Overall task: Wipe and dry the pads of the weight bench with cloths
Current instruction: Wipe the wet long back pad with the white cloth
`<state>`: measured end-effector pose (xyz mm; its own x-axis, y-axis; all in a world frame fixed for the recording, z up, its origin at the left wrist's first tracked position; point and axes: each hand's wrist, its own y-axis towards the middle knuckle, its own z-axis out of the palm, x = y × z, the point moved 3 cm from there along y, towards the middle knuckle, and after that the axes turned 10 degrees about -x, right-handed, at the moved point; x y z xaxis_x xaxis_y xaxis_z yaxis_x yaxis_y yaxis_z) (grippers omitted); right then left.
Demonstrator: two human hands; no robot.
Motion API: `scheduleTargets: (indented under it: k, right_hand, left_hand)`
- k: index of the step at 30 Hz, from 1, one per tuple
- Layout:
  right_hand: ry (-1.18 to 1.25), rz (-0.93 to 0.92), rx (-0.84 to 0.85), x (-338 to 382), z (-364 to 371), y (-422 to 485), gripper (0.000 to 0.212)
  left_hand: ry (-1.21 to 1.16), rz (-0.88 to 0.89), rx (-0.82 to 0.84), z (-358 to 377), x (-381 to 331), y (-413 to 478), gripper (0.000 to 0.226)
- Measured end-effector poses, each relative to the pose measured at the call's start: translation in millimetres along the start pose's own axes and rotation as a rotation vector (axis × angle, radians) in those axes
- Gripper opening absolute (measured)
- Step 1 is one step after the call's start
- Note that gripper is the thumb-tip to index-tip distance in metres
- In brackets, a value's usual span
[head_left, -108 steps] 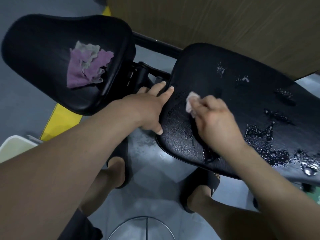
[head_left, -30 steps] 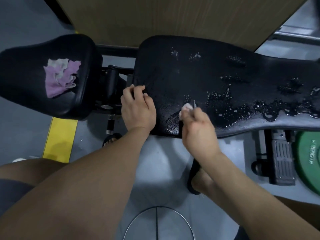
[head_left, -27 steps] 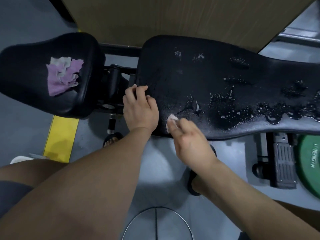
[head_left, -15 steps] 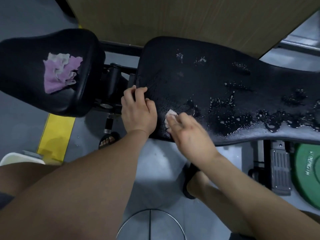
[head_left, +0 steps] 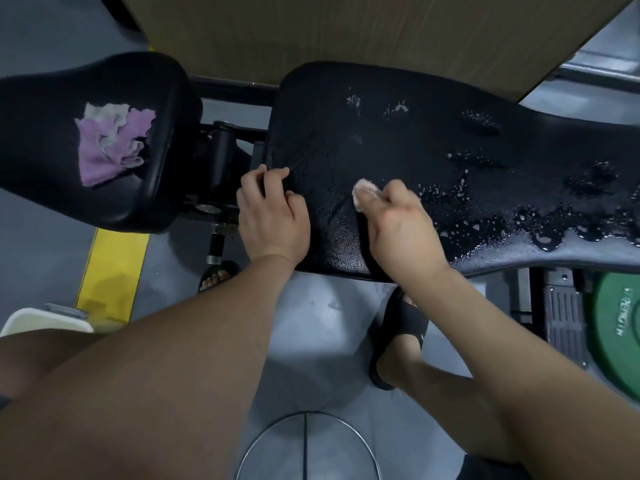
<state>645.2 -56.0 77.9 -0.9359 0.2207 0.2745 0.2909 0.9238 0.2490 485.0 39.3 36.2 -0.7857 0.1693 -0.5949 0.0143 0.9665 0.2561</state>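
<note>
Back pad (head_left: 433,140): long, black, textured, lying left to right across the middle of the view; wet, with beads and pools of water (head_left: 540,220) gathered on its right half and along the near edge, the left end showing only a fine sheen. Seat pad (head_left: 45,168): black, to the left of the back pad, apart from it, joined by a black metal hinge frame (head_left: 221,157). Purple cloth (head_left: 110,147): crumpled, purple and grey, lying loose on top of the seat pad, touched by neither of the hands. Small pale cloth (head_left: 363,188): bunched, clutched in the fingers of the right hand (head_left: 398,226) and pressed onto the back pad near its left end, only its tip showing past the fingertips. Left hand (head_left: 273,216): fingers curled over the left end edge of the back pad, gripping it. Floor items: grey floor, yellow floor stripe (head_left: 110,271) under the seat pad, green weight plate (head_left: 620,323) at right, black sandal (head_left: 401,327) on the right foot below the back pad. Wooden panel (head_left: 311,29): behind both pads.
</note>
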Motion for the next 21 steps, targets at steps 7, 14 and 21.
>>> scheduleTargets:
  k: [7, 14, 21]
  right_hand:
    - [0.033, -0.028, 0.113, 11, -9, -15, 0.053]
    - [0.095, -0.241, 0.196, 24, -10, -42, 0.051]
    - [-0.079, -0.018, 0.066, 13, 2, 6, 0.047]
  left_hand:
    - [0.008, -0.001, -0.009, 0, 0, 1, 0.038]
    - [-0.003, 0.005, -0.007, 0, 0, 0, 0.037]
    - [-0.009, 0.012, -0.017, 1, 0, 0, 0.037]
